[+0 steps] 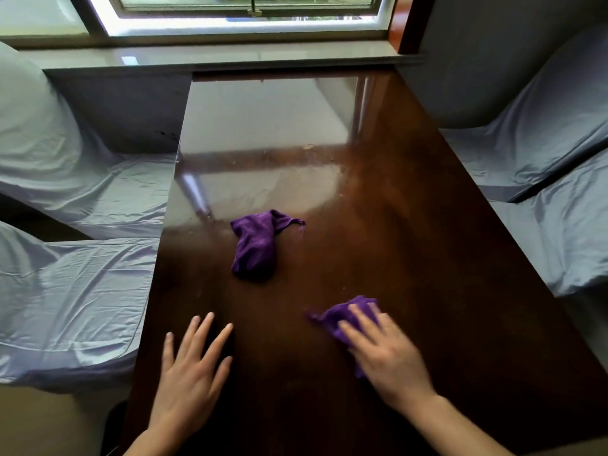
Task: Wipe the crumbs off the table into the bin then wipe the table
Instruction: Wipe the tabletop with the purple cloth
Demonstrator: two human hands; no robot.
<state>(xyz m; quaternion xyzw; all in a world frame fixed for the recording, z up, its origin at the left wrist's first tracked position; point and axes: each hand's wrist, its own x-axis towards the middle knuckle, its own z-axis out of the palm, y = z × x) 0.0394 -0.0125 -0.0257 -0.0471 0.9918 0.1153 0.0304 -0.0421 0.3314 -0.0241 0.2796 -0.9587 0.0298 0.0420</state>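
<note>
Crumbs (pixel 308 146), pale specks, lie toward the dark glossy wooden table's (pixel 411 225) far edge. Right hand (pixel 388 353) presses flat on a soft, limp purple microfibre cloth (pixel 339 315) near the front edge; left hand (pixel 192 366) rests flat, holding nothing. A second bunched purple cloth (pixel 255 245) lies mid-table, probably easiest pinched by a fold.

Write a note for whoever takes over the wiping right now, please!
Left hand: flat on the table, fingers spread, holding nothing.
Right hand: pressed flat on a purple cloth near the front edge, blurred as if mid-wipe.
Spare cloth: bunched up mid-table, untouched.
Crumbs: one pale bit and small specks lie farther back, toward the window.
Bin: not in view.
Done: hard to tell; the near part looks clean.
Left: sweep the far crumbs into the bin, then wipe the whole table.
</note>
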